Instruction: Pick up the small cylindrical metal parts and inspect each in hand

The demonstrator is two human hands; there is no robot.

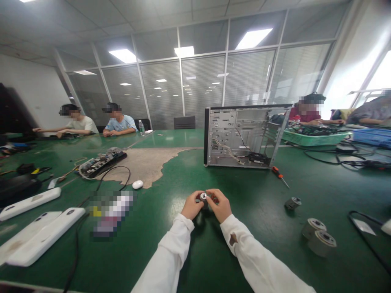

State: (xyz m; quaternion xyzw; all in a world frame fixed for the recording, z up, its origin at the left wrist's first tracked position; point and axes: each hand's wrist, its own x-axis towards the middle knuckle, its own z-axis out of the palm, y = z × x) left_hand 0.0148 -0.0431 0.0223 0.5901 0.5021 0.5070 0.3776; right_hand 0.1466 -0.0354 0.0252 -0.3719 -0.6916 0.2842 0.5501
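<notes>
A small grey metal cylinder (203, 197), with a pale round end and a dark centre, is held between my two hands just above the green table (171, 244). My left hand (193, 204) grips its left side with thumb and fingers. From the right, my right hand (220, 204) closes on the same piece, its thumb near the top end; some fingers are hidden behind it. To the right stand a similar small cylinder (293, 203) and two larger ones, a rear cylinder (314, 228) and a front cylinder (322, 243), close together.
Beyond my hands stands an open computer case (238, 138), with an orange-handled screwdriver (279, 176) beside it. White casings (45, 236), a black cable (76, 248) and a circuit board assembly (104, 162) lie left. A green basket (317, 138) sits at far right; several people work around the table.
</notes>
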